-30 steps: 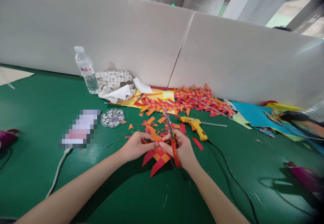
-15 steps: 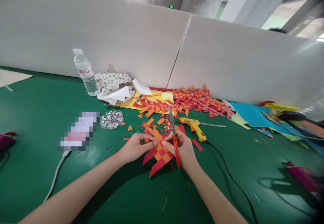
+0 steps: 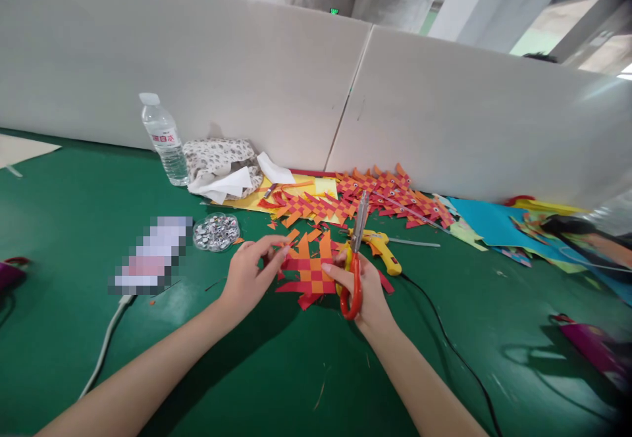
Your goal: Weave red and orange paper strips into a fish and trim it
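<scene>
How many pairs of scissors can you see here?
1: red-handled scissors in the right hand, blades pointing up, beside the woven paper piece that the left hand holds. More may be hidden under the paper scraps.

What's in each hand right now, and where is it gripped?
Left hand pinches the woven paper piece at its left edge; right hand holds the scissors by their red handles.

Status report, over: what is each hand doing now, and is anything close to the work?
Left hand pinches woven paper piece, left edge. Right hand grips red scissors, blades pointing up. Glue gun and paper scraps close behind.
</scene>
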Demonstrator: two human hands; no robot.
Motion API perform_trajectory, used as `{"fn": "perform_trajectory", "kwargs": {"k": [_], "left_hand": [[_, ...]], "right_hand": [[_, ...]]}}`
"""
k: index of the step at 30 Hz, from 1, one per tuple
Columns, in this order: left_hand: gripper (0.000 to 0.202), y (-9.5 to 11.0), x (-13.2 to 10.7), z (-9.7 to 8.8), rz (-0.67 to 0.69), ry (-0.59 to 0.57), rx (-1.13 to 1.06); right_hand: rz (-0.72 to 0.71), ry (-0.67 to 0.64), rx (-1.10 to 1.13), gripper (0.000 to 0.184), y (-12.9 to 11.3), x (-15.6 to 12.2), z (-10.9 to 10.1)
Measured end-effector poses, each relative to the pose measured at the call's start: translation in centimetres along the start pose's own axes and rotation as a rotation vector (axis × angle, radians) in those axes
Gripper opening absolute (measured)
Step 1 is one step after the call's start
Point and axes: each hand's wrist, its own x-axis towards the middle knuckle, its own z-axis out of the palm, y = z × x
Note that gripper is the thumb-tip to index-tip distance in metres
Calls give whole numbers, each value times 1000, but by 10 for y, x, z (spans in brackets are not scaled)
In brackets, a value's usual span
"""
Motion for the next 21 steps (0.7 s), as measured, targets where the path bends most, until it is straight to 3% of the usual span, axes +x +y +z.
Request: {"fn": "perform_trajectory", "kwargs": {"k": [3,5,9,21], "left_hand": [[34,-1,1,1,90,92,-2],[29,-3,1,3,230,113,51],[14,-5,-5,10,411,30,181],[16,1,-9,12,440,-111,203]], "right_hand": [[31,-18,29,41,0,-1,2],[29,-17,17,41,2,-1,2],[-22,-22,-73,41,7,-1,1],[-37,-118,-124,40,9,-8,7]]}}
